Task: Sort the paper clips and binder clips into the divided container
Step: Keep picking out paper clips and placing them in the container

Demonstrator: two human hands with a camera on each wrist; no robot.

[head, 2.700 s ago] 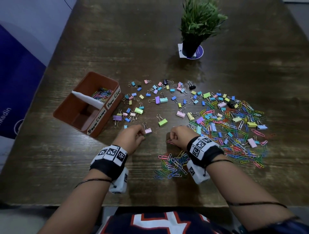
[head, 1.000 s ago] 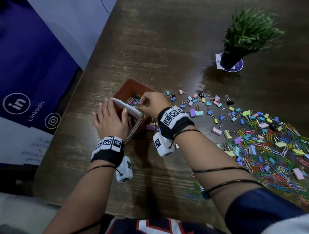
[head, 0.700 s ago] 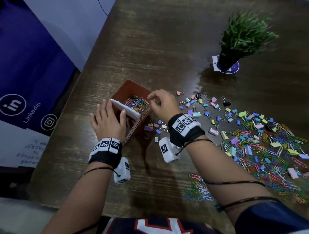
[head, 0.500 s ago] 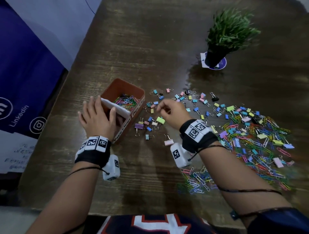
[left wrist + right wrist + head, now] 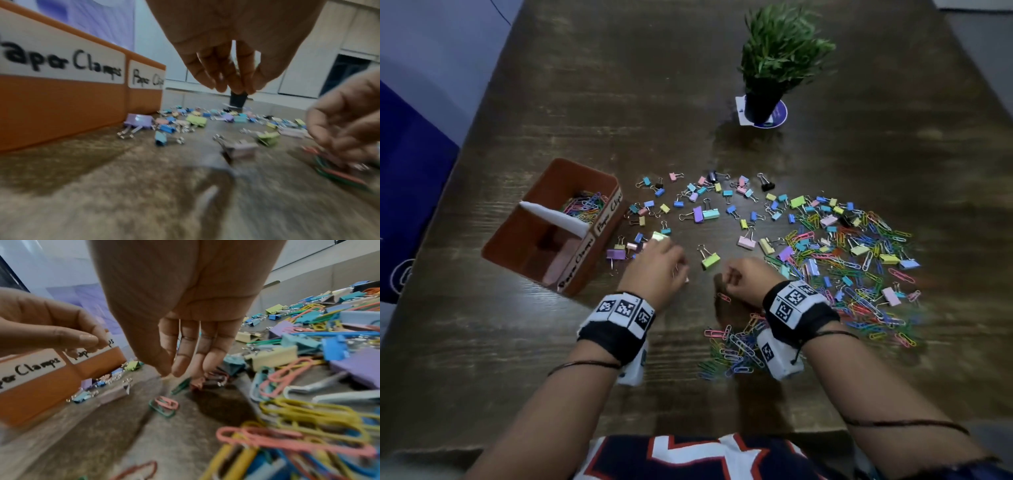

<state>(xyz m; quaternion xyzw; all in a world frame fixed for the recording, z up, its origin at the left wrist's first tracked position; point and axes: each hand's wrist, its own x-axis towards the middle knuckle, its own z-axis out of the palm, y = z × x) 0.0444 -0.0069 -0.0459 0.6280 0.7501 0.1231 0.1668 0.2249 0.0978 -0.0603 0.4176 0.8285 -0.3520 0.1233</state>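
- Desk [image 5: 551,342]: brown wood, strewn with binder clips [image 5: 702,212] and paper clips [image 5: 859,267].
- Divided container [image 5: 571,281]: at left, paper clips in its far compartment.
- Left hand [image 5: 654,267]: fingers hang loose, grasping nothing.
- Right hand [image 5: 748,277]: fingertips down on desk paper clips; grip unclear.

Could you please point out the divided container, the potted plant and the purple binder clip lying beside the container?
divided container [image 5: 536,222]: head view, on its bare left wall.
potted plant [image 5: 761,109]: head view, on the dark pot.
purple binder clip [image 5: 615,254]: head view, on its purple body.
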